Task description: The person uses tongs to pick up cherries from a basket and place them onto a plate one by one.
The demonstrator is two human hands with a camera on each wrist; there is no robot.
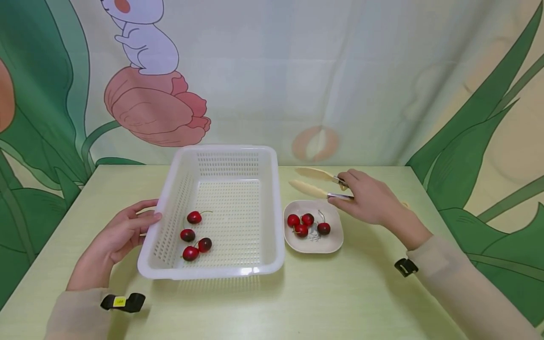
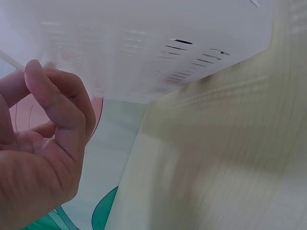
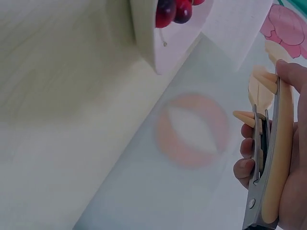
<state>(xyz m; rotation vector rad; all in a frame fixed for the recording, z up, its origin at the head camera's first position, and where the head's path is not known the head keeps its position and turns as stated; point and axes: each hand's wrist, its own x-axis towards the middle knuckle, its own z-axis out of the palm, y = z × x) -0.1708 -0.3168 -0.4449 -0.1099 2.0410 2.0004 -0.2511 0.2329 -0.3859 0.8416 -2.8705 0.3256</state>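
Observation:
A white plastic basket with perforated walls holds several dark red cherries in its left half. My left hand grips the basket's left rim between thumb and fingers; the left wrist view shows this hand at the rim from below. In my right hand is a pair of tongs with cream tips and metal arms. Its tips stand apart with nothing between them, beyond the small white plate. Several more cherries lie on that plate, one with its stem up.
The plate stands right beside the basket's right wall on a pale wood-grain table. Behind the table's far edge hangs a printed curtain with leaves, a flower and a white animal. Each wrist wears a black strap.

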